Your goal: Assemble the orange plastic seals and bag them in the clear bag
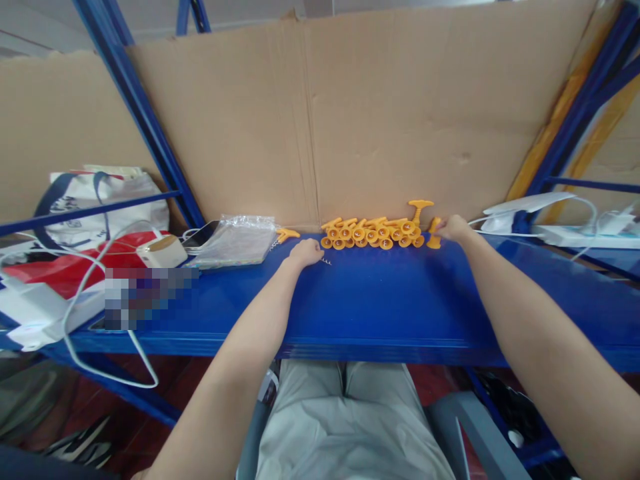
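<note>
My left hand [306, 253] is closed above the blue shelf. A metal spiral [326, 262] sticks out from it on the right; the corkscrew's handle is hidden in the fingers. Over at the right end of the pile, my right hand [454, 229] pinches a yellow corkscrew [434, 241] by its upper part, its flared base pointing down. Between my hands lie several yellow corkscrews [371, 236], stacked in rows on their sides with round openings towards me. One more T-handled corkscrew [419, 209] rises behind the pile's right end. Left of my left hand is a yellow handle with a spiral [288, 235].
Clear plastic bags [237, 241] lie on the left, beside a phone [204, 235], a white charger [163, 252], cables and a cloth bag [107, 207]. A cardboard sheet [390, 113] backs the shelf [380, 300]. Blue posts flank it; a white power strip [585, 237] lies right.
</note>
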Demonstrator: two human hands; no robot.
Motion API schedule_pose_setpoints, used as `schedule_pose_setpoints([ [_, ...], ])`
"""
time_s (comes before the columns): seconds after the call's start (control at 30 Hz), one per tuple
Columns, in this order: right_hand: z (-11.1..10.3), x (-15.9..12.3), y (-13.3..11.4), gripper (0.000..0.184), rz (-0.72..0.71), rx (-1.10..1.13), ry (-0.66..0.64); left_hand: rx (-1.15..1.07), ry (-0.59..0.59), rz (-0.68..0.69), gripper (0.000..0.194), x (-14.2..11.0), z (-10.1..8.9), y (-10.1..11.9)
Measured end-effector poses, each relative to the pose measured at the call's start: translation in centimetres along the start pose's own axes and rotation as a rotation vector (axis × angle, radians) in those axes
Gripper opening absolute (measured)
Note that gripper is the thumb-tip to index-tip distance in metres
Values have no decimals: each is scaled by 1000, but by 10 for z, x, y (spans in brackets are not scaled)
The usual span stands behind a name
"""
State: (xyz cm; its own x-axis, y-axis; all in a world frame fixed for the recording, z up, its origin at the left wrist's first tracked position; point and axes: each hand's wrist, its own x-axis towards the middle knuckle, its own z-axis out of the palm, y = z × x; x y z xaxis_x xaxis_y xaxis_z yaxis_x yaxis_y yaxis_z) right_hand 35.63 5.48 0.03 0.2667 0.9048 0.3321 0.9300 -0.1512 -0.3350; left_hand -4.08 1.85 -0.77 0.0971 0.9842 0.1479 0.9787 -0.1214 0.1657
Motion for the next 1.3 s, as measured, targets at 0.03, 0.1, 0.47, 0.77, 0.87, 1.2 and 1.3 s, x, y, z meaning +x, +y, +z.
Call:
schedule_pose_setpoints([
  [0.03, 0, -6, -1, 4, 52, 31, -19, 1, 6, -1, 22, 0, 0, 0],
  [0.1, 0, -17, -5, 6, 108, 95, -13, 2, 16, 2, 21, 1, 1, 0],
  [0.47, -2, -34, -11, 7, 34, 229, 0, -23, -52, -37, 29, 1, -2, 1],
  [0.77, 0, -38, -17, 28, -32, 119, -167, 145, 60, -29, 36, -9, -11, 10],
  [0.87, 4, -36, -18, 32, -93, 67, -192, 199, 71, -52, 40, -10, -12, 6],
  [1.2, 1, -51, -40, 13, -151, -79, -312, 39, -127, 105, 23, -5, -13, 2],
  [1.3, -5, -60, -56, 17, -224, -221, -267, -65, -134, 203, 20, -7, -12, 7],
])
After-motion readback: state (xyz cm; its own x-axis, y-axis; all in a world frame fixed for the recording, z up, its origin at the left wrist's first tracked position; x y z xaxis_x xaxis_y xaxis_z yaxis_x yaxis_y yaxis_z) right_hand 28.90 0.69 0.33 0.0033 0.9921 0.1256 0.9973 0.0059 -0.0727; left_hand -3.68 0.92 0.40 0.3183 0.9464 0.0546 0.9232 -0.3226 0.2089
